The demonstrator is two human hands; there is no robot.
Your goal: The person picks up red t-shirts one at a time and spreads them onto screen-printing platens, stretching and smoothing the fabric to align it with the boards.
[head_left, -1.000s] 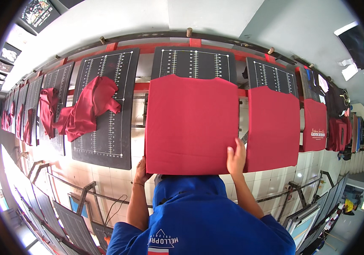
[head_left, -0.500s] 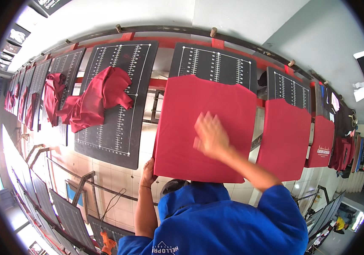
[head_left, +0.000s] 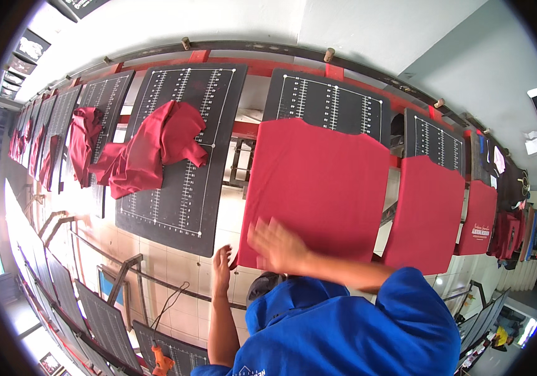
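A red T-shirt is stretched flat over a black printing board, whose far end with white scale marks stays uncovered. My right hand, slightly blurred, lies open with fingers extended over the shirt's near left part. Just beyond the shirt's near left corner, my left hand is raised with its fingers stretched, holding nothing. A narrow gap separates it from the shirt's edge.
On the board to the left lies a crumpled red shirt. Another red shirt covers the board to the right. An orange tool with a cable hangs at lower left by a metal frame.
My right hand has swept from the shirt's middle toward its near left corner. My left hand has let go of the shirt's left edge. The view has shifted slightly.
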